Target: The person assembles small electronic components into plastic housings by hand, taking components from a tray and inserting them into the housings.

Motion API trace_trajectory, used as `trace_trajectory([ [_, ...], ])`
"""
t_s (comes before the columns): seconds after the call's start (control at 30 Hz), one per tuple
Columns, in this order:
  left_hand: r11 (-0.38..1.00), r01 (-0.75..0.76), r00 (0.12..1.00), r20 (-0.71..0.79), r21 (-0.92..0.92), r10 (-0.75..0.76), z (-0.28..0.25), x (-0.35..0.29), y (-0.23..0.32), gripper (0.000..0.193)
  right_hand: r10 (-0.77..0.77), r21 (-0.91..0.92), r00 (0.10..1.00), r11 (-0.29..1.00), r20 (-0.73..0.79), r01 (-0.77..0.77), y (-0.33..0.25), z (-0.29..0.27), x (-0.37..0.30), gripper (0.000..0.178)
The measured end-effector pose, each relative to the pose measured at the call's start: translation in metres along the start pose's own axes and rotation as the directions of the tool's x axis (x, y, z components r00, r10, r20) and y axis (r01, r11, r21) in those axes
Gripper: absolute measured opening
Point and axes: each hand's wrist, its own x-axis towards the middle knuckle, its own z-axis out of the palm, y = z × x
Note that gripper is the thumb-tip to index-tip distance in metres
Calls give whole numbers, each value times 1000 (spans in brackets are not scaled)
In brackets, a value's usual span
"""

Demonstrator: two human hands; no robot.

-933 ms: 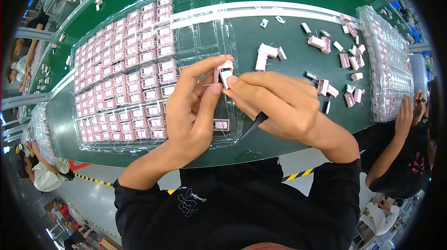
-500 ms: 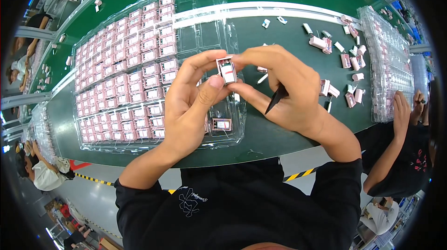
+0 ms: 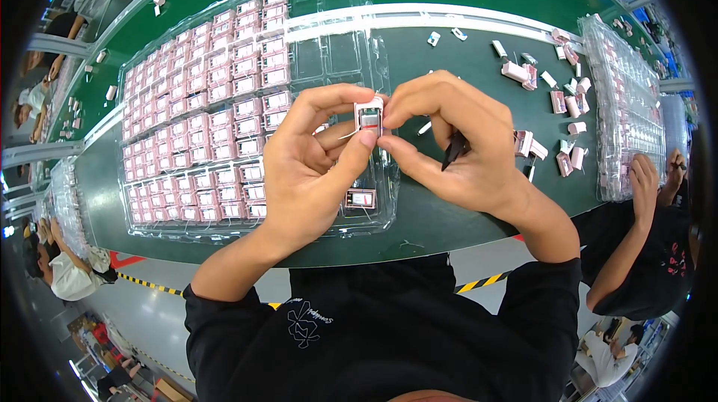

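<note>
My left hand [image 3: 303, 178] pinches a small pink plastic housing [image 3: 369, 112] between thumb and fingers, above the tray's right part. The housing has a window with a pale insert and a red stripe; a thin white wire or strip sticks out at its left. My right hand [image 3: 471, 136] is closed, its thumb and index fingertips at the housing's right edge. A black pointed tool [image 3: 455, 151] is tucked in the right palm; its full shape is hidden. Below, a clear plastic tray [image 3: 323, 62] holds rows of similar pink housings [image 3: 196, 133]. One more housing [image 3: 360, 198] lies near its front right corner.
Loose pink housings and small white parts [image 3: 516, 71] are scattered on the green table [image 3: 449, 230] to the right. Stacked clear trays [image 3: 624, 110] stand farther right, beside a co-worker's hand [image 3: 642, 178]. A pale rail [image 3: 464, 19] crosses behind the tray.
The pink housing has tilted and moved slightly right in my fingers. My left thumb has slid onto its window, and a thin white wire or strip now shows at its left.
</note>
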Motion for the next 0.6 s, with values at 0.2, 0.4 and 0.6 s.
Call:
trace_trajectory([
  [0.2,998,-53,998,27,40,52,-1,-3,0,32,72,87,997,993,36,-75,2,4,-5,26],
  [0.4,996,-61,994,98,65,54,5,-4,-2,52,205,58,979,977,9,-205,2,3,0,28],
  [0.6,998,-20,981,196,54,9,8,-4,-4,70,373,87,923,921,91,-381,8,-5,1,16],
])
